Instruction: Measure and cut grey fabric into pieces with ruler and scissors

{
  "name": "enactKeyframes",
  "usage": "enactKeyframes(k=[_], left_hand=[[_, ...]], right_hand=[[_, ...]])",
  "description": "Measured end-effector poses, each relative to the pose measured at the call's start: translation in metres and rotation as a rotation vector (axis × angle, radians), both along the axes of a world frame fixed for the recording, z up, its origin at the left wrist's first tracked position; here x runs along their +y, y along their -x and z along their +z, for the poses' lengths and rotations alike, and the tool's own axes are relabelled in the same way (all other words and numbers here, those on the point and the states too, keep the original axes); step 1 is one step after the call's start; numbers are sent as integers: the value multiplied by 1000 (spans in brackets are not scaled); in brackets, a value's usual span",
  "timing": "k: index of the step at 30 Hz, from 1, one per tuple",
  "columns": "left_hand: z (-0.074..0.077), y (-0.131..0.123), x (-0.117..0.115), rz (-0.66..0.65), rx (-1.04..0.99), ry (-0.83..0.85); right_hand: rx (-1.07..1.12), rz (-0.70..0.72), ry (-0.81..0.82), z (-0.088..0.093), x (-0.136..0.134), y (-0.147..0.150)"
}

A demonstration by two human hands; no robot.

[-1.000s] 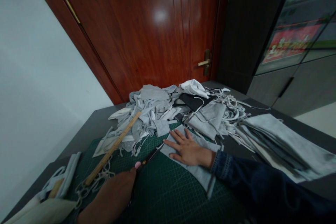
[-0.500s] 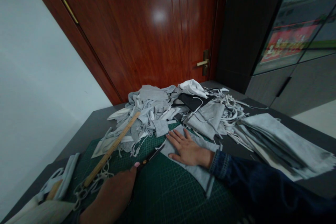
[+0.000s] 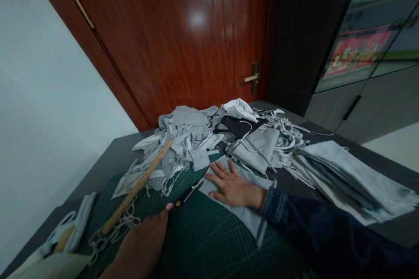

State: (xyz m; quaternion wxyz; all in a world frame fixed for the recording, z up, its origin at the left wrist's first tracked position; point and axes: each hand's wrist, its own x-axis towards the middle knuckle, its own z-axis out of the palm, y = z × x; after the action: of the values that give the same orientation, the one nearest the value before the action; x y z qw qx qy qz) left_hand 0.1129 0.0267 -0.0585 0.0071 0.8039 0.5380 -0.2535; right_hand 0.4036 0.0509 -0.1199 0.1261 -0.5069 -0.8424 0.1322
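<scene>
Red-brown wooden door behind; dark grey tabletop before it, bearing a green gridded cutting mat

Pale grey cloth piece with curved edge: one, flat, mostly on the mat. Judged light, limp, prone to creep or stretch; best pinned near the edge being cut and lifted by a corner

Right hand: fingers spread, palm down upon the cloth

Dark-handled metal scissors: one pair, tips at the cloth's left edge; gripped by the left hand, fingers curled around handles largely hidden; blade gap cannot be told

Heap of grey and white scraps: behind

Compared with half a second ago: hands and cloth practically unmoved; blades show a brighter line; view slightly shifted
</scene>
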Motion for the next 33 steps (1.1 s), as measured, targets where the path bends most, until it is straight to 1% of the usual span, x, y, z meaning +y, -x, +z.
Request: enactKeyframes(k=[3,6,10,16,20,24,33], left_hand=[[-3,0,-4,0,-3,-19],[-1,-5,-5,-14,0,-37],[0,-6,-1,-23,-55,-57],[4,-6,3,-20,-39,16],[9,-9,4,-1,-71,28],[9,-8,7,8,-95,43],[8,-10,7,-1,-33,16]], right_hand=[[0,3,12,2,-1,0],[1,1,15,3,-1,0],[4,-2,20,1,0,0],[3,-3,7,-1,0,0],[-2,-4,10,0,-1,0],[-6,-6,9,1,-1,0],[-5,-10,9,1,-2,0]])
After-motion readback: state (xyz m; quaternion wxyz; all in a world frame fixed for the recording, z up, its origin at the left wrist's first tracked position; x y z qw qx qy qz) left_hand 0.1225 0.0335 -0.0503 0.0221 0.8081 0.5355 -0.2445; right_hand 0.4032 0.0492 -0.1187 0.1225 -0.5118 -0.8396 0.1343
